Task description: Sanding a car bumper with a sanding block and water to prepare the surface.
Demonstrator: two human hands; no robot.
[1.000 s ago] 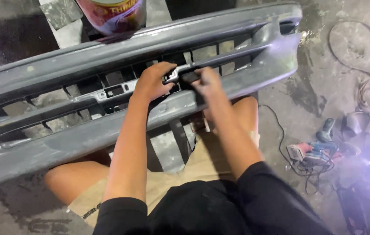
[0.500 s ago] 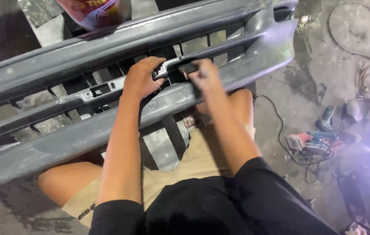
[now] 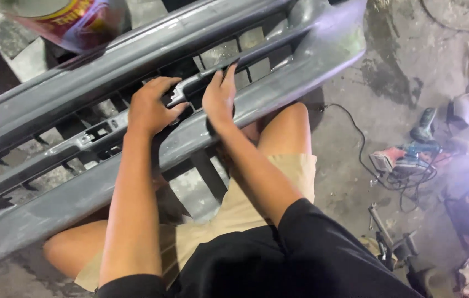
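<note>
Grey car bumper lies across the knees. Left hand curled shut on grille bar, steadying it; right hand open, flat against bar.

Matt grey plastic bumper, rough concrete floor

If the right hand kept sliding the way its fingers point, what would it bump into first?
Probably the grey crossbar of the car bumper: the right hand lies flat with fingertips pointing up at that bar. Depth is hard to judge.
</note>
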